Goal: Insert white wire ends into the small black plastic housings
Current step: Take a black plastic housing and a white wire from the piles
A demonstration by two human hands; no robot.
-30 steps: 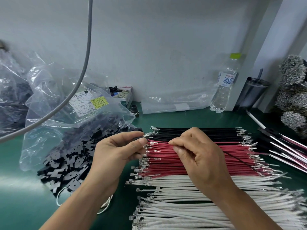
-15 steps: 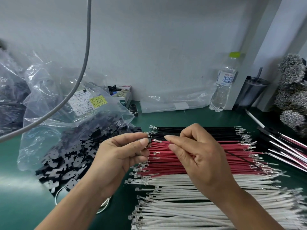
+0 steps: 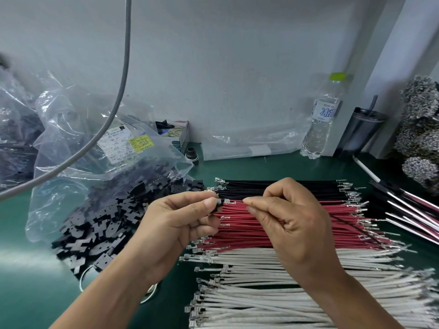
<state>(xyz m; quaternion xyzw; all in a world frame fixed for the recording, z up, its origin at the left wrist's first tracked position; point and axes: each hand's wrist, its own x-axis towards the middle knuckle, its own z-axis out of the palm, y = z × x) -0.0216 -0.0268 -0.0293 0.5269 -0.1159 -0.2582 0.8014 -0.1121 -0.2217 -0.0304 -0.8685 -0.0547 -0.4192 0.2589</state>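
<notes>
Pinched in our left hand (image 3: 180, 224) is a black housing (image 3: 218, 205). Our right hand (image 3: 292, 224) pinches a wire just beside that housing, its metal tip (image 3: 227, 201) touching it, above the red wires (image 3: 297, 231).

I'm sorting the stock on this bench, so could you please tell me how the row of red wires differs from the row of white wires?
The red wires lie in the middle of the mat, behind the hands; the white wires lie nearest the camera. The red wires sit in a fairly tight, even row, while the white wires lie looser, their left ends more staggered. Both run left to right and have metal terminals crimped on their ends.
</notes>
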